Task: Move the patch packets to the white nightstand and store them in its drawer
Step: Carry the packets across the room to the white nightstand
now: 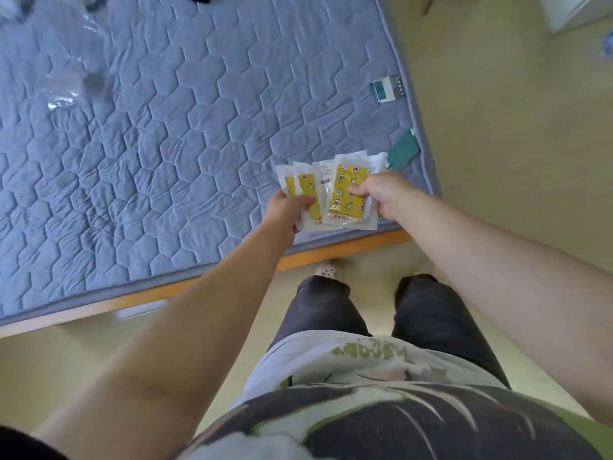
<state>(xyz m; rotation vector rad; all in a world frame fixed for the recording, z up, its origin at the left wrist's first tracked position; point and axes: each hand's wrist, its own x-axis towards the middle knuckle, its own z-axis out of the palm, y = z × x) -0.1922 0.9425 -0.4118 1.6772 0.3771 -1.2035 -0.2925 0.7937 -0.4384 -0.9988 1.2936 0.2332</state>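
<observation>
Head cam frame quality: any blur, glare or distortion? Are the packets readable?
Head view: patch packets, gripped by left hand and right hand, fairly sharp, though fine print unreadable; clear plastic on the mattress top left smeared, with glare; shirt at bottom blurred; wide angle bows the mattress edge; light soft, no hard shadows.

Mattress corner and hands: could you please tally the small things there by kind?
Patch packets, fanned between left hand and right hand: 4 visible, perhaps more behind
Green flat item, kind unclear: 1
White-and-teal item, kind unclear: 1
Total: 6 visible
</observation>
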